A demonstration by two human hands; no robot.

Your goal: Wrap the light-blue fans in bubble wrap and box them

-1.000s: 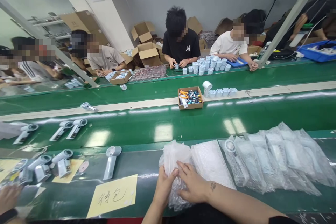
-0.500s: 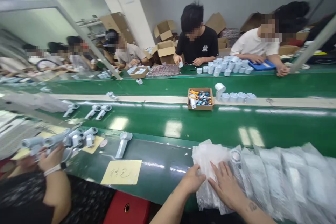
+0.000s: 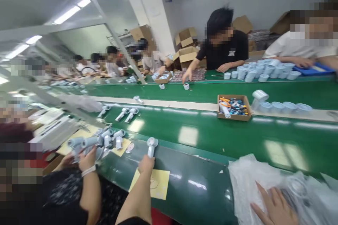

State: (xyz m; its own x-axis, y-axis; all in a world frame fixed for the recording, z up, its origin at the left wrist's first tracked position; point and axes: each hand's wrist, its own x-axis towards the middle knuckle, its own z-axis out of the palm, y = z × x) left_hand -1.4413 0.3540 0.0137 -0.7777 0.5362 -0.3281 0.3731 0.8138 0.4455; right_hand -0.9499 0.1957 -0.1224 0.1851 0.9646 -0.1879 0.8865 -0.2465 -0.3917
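My left hand (image 3: 146, 164) is stretched far forward, its fingers closed around the lower handle of a pale-blue hair-dryer-shaped device (image 3: 151, 144) on the dark green bench. The device's round head points up and away from me. Below my left wrist lies a yellow paper sign (image 3: 161, 182) with handwriting, partly covered by my forearm. At the lower right, my right hand (image 3: 276, 205) rests with spread fingers on a stack of clear plastic bags (image 3: 248, 182). Beside that stack, a bagged device (image 3: 297, 186) shows through its plastic.
A co-worker's hands (image 3: 88, 158) hold similar devices at left. Across the green conveyor (image 3: 200, 123) stand a carton of small parts (image 3: 233, 117) and round pale-blue cups (image 3: 277, 107). Other people sit along the far side. A slanted metal post (image 3: 124, 52) rises there.
My left hand has left the plastic bags, reached forward and left, and taken hold of the device's handle. My right hand stays on the bags. The view has turned left.
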